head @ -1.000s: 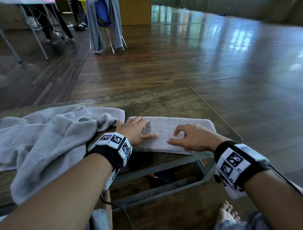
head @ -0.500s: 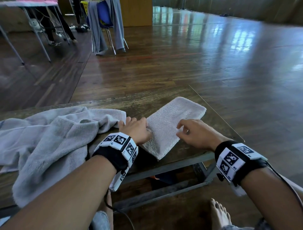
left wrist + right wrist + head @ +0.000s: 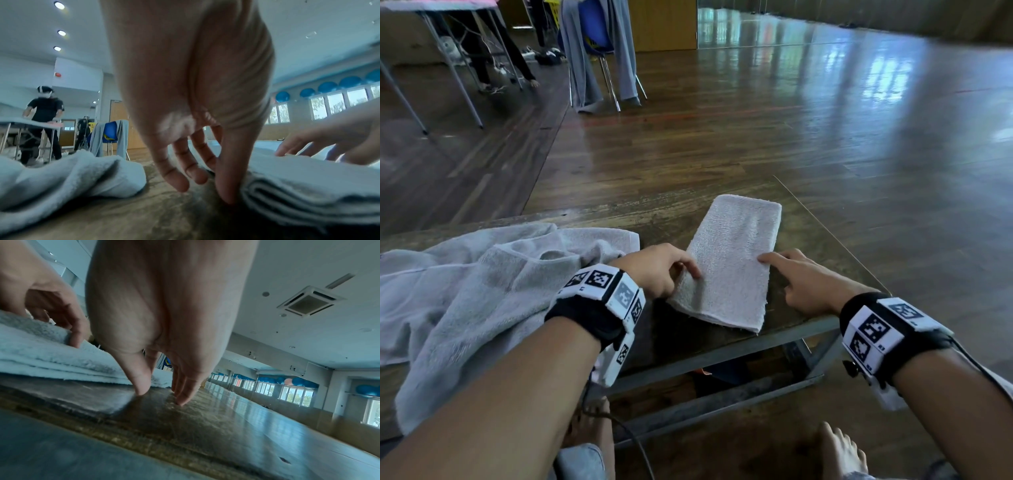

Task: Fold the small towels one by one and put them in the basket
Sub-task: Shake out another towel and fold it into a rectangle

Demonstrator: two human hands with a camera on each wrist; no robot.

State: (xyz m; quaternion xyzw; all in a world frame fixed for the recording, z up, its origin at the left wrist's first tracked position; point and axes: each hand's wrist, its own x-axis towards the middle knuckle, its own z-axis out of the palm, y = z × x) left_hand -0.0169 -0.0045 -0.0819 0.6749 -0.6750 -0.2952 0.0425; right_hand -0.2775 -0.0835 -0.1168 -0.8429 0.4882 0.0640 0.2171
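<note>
Head view: we are seeing a rumpled grey terry heap (image 3: 465, 291) lying at the left of the worn wooden counter (image 3: 661, 219). Our left hand (image 3: 657, 270) is pinching the near left edge of the folded white towel (image 3: 732, 253), a long rectangle in layers. Our right hand (image 3: 804, 281) is touching its right edge, index finger extended, fingertips (image 3: 141, 386) resting on the counter.

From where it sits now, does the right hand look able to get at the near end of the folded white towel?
Probably yes. The right hand rests beside the folded white towel, index fingertip on its right edge, and nothing lies between it and the near end.
</note>
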